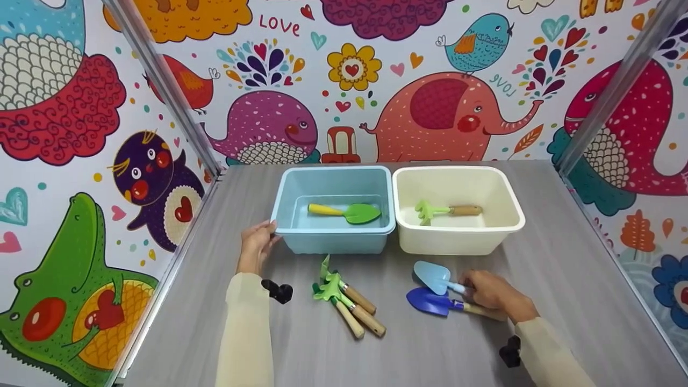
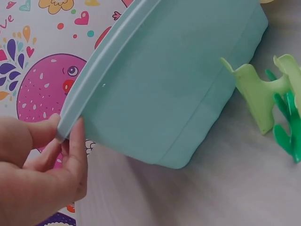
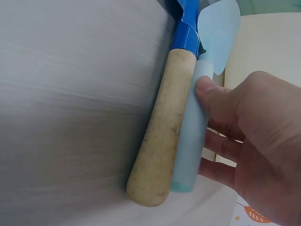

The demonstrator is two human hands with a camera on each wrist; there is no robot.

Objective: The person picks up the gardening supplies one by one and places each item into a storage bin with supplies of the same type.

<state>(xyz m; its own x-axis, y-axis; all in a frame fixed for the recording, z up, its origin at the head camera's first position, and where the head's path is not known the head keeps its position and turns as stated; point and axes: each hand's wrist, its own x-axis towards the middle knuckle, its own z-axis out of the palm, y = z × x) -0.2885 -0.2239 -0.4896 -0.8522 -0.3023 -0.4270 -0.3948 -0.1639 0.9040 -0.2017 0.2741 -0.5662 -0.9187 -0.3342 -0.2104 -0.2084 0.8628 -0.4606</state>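
My left hand (image 1: pixel 257 244) pinches the rim at the near left corner of a light blue plastic bin (image 1: pixel 336 243), thumb on one side and fingers on the other in the left wrist view. At the right, my right hand (image 1: pixel 497 293) holds the pale blue handle of a light blue trowel (image 1: pixel 431 275), thumb along it in the right wrist view. Right alongside lies a dark blue trowel (image 1: pixel 430 302), whose wooden handle (image 3: pixel 162 127) runs beside the pale one. Inside the blue bin rests a green trowel (image 1: pixel 361 213) with a yellow handle.
A cream bin (image 1: pixel 454 242) stands against the blue one's right side, with a small green rake (image 1: pixel 424 211) inside. Green garden tools with wooden handles (image 1: pixel 368 321) lie piled on the grey table (image 1: pixel 301 344) between my arms. A patterned wall (image 1: pixel 344 107) stands behind.
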